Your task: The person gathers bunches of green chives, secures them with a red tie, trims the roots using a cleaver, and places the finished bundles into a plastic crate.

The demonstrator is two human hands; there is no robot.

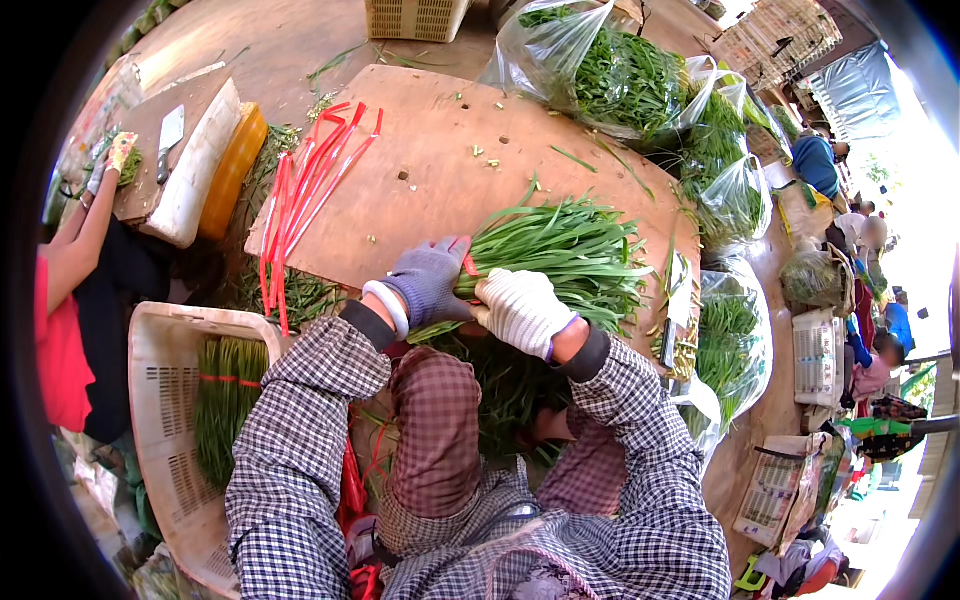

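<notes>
A thick bunch of green garlic chives (559, 244) lies on the wooden board in front of me, its leaves fanned out to the right. My left hand (431, 277), in a grey-purple knit glove, grips the bunch near its left end, beside a piece of red tape (470, 265). Close by, my right hand (525, 311) in a white knit glove holds the near side of the same bunch. Its fingertips and the gripped stems are partly hidden. Several loose red tape strips (319, 176) lie over the board's left edge, some hanging down.
A cleaver-like knife (677, 300) lies on the wooden board (420, 142) at right. Plastic bags of greens (630, 82) line its far and right sides. A plastic crate (169, 450) with tied bunches (229, 405) stands at my left. Another person's gloved hands (116, 154) work at far left.
</notes>
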